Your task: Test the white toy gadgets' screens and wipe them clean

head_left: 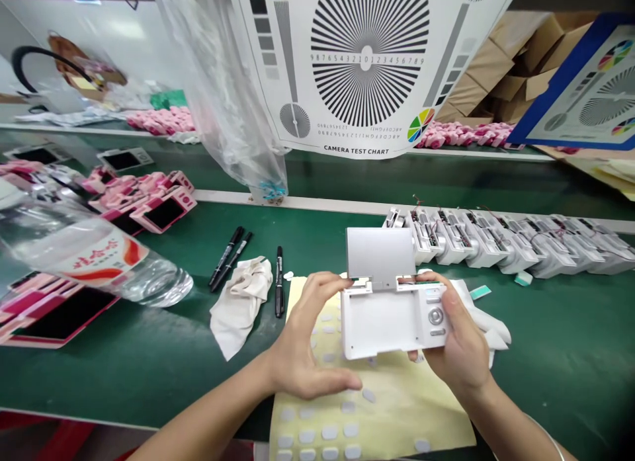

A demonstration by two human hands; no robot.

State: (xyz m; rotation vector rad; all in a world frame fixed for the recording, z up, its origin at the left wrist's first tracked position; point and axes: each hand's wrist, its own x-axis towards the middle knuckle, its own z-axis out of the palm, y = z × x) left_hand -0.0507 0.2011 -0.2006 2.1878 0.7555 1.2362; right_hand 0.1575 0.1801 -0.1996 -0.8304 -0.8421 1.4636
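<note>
My right hand (459,335) grips the right end of a white camera casing (384,322), thumb beside its round button pad. A flat silver-grey flip screen panel (381,252) stands raised along the casing's top edge on a hinge. Fingertips of my left hand (310,345) reach the casing's upper left corner near the hinge; its thumb is spread away below, so the hand is open. Under both hands lies a yellow backing sheet (407,415) with rows of small pale stickers.
White part-built camera bodies (489,239) with wires line the right rear. Left are black markers (279,282), a white cloth (241,302), a water bottle (99,256) and pink cameras (163,209). A camera test chart (370,140) hangs ahead, beside a plastic bag (223,97).
</note>
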